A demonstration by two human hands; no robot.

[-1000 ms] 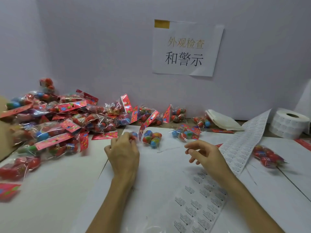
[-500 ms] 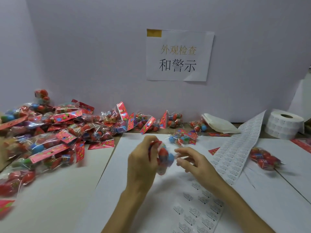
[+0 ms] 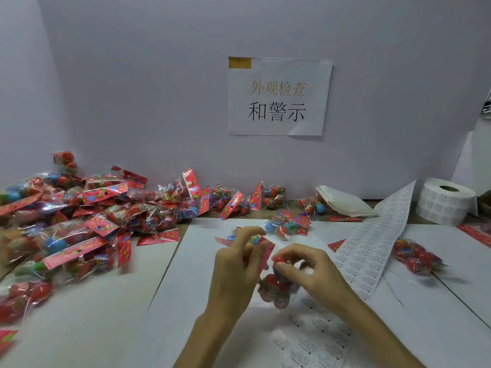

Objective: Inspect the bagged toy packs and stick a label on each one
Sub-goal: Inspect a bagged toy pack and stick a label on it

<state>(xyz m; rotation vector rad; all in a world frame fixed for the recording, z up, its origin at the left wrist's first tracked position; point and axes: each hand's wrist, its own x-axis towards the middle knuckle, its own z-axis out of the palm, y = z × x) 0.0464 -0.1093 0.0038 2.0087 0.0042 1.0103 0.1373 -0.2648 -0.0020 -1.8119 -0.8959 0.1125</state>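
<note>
**Head view: one pack in hand, most of the heap unlabelled as far as I can tell**

Head camera, starting at the far left, gives me a big heap of bagged toy packs (image 3: 79, 221) with red header cards, spilling along the back wall and over the table (image 3: 106, 328). I see no label on any of them, though they are too blurred for me to be sure. I judge this to be the waiting stock, so most of the job lies ahead.

Moving toward the middle, the left hand (image 3: 233, 269) is raised above the white sheet, its fingers curled and pinching the red header of the pack being checked (image 3: 276, 288). That pack hangs between both hands, clear of the table. The right hand (image 3: 310, 272) grips it from the other side, fingers curled round the top ball. I cannot tell whether a label sits on a fingertip or on the bag; to me this reads as the inspection step.

Just behind the hands lies another pack (image 3: 287, 227).

Further right, a long strip of labels (image 3: 372, 248) runs diagonally down under the right forearm. Beside it rests a lone pack (image 3: 417, 257), well apart from the heap, possibly finished. At the far right stands the label roll (image 3: 446, 204).
</note>
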